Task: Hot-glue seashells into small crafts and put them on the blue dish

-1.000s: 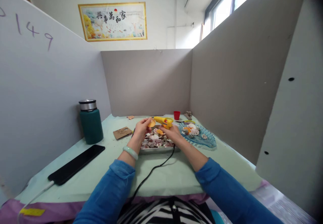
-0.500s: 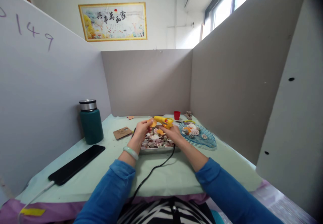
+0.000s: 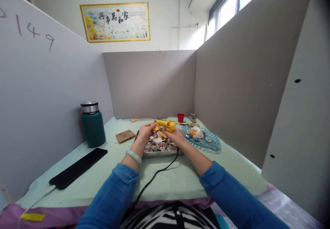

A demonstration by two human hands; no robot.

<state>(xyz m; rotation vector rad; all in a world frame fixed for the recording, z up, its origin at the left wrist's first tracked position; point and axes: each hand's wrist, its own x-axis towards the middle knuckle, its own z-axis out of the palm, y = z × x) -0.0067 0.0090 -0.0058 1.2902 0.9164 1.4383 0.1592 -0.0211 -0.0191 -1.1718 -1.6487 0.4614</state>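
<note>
My right hand grips a yellow glue gun with its nozzle pointing left. A black cord runs from the gun down toward me. My left hand pinches a small orange shell right at the nozzle tip. Both hands hover over a metal tray filled with several mixed shells. To the right of the tray lies a blue shell-shaped dish with a few shells glued or laid on it.
A green thermos stands at the left wall, with a black phone on a white cable in front of it. A brown card, a red cup and small bits lie at the back. Grey partitions enclose the table.
The glue gun and the shell have dipped slightly lower and closer together. Otherwise the hands hold the same pose.
</note>
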